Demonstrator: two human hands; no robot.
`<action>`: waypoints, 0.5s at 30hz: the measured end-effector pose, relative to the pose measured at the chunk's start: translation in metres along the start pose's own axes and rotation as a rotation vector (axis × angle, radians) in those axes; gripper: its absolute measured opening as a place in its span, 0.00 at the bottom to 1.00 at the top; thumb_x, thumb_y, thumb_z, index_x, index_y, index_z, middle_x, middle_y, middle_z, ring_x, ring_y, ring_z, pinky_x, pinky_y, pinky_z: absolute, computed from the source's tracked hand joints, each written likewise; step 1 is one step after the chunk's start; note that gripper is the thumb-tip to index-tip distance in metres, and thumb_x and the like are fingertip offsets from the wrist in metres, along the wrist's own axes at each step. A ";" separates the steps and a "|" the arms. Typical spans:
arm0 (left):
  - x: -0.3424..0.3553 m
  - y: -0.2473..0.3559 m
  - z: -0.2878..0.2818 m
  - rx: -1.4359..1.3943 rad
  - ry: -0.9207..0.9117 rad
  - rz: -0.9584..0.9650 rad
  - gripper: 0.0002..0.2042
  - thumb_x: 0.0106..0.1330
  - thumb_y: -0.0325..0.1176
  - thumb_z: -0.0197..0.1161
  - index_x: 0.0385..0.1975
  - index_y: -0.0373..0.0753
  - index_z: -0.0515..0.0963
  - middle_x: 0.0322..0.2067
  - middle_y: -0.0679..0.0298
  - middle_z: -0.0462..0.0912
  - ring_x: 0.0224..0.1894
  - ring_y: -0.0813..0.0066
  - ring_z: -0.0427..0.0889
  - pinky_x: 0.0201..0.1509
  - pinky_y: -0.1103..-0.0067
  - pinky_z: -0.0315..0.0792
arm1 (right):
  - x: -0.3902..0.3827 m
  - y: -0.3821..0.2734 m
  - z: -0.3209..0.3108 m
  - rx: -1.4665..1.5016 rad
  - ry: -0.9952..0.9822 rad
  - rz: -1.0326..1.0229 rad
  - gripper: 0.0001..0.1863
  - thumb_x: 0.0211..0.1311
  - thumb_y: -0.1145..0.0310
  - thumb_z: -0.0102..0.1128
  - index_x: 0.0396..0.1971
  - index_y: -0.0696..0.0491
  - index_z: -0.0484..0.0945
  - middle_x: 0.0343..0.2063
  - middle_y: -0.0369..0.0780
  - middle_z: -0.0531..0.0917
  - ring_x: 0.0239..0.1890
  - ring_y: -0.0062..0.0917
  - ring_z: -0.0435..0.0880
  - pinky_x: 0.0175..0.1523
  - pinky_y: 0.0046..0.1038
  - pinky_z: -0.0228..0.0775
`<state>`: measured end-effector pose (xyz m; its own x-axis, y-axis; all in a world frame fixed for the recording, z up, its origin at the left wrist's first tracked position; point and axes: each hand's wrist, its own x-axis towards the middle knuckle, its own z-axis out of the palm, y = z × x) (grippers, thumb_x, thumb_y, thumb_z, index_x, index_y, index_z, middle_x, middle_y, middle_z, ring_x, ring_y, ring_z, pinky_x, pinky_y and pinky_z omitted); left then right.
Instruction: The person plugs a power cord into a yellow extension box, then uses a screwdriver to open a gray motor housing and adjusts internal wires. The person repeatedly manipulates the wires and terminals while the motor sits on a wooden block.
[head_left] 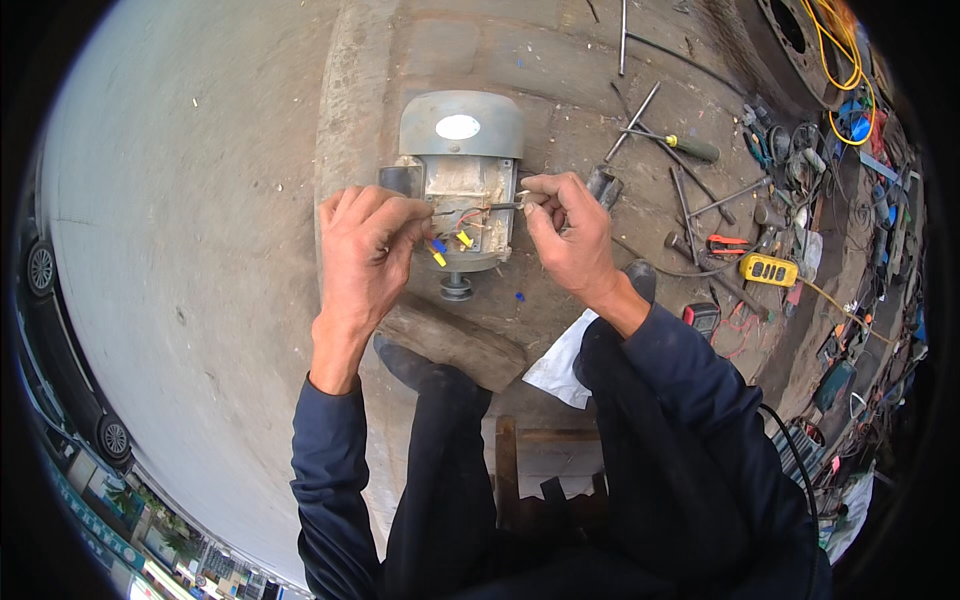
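Note:
A grey electric motor [462, 125] lies on the stained ground with its terminal box [467, 192] open toward me. Red, yellow and blue-tipped wires [452, 240] stick out of the box. My left hand [365, 250] pinches one thin wire at the box's left side. My right hand [567, 235] grips the other end of a thin wire or small tool at the box's right edge. The motor's shaft [457, 288] points toward my legs.
A wooden block [455, 340] and a white cloth [560, 365] lie near my shoes. To the right are scattered tools: a green-handled screwdriver [690, 147], metal rods, red pliers [727, 243], a yellow meter [768, 269]. Cars [45, 270] stand far left beyond bare concrete.

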<state>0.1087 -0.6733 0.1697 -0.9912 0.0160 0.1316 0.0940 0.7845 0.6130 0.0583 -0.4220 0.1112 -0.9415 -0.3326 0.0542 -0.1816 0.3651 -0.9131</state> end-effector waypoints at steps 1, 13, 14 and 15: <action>0.000 0.000 0.000 -0.008 -0.003 -0.004 0.07 0.60 0.25 0.73 0.36 0.45 0.88 0.30 0.69 0.82 0.39 0.66 0.80 0.56 0.69 0.66 | 0.001 0.002 -0.001 -0.002 0.017 0.042 0.12 0.63 0.82 0.63 0.46 0.61 0.82 0.37 0.42 0.82 0.30 0.24 0.81 0.36 0.27 0.75; 0.005 0.009 0.004 0.053 -0.061 0.067 0.07 0.58 0.25 0.75 0.36 0.43 0.87 0.32 0.68 0.83 0.41 0.66 0.81 0.58 0.69 0.67 | -0.006 -0.016 0.007 0.033 -0.199 -0.117 0.16 0.59 0.80 0.67 0.48 0.60 0.82 0.40 0.42 0.81 0.30 0.26 0.80 0.37 0.28 0.75; 0.005 0.010 0.005 0.052 -0.062 0.076 0.07 0.58 0.25 0.75 0.36 0.43 0.87 0.32 0.68 0.83 0.41 0.66 0.81 0.58 0.69 0.67 | -0.006 -0.016 0.008 0.027 -0.222 -0.124 0.17 0.59 0.80 0.68 0.49 0.60 0.82 0.41 0.42 0.81 0.32 0.25 0.80 0.38 0.28 0.75; 0.006 0.010 0.006 0.065 -0.068 0.074 0.07 0.58 0.26 0.74 0.35 0.43 0.87 0.32 0.68 0.83 0.41 0.65 0.81 0.58 0.68 0.67 | -0.006 -0.017 0.010 0.021 -0.213 -0.144 0.17 0.59 0.80 0.68 0.50 0.60 0.82 0.41 0.42 0.81 0.32 0.26 0.80 0.38 0.28 0.75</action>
<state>0.1035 -0.6616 0.1713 -0.9860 0.1155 0.1204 0.1632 0.8181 0.5514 0.0698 -0.4349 0.1221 -0.8249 -0.5563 0.1004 -0.3016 0.2829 -0.9105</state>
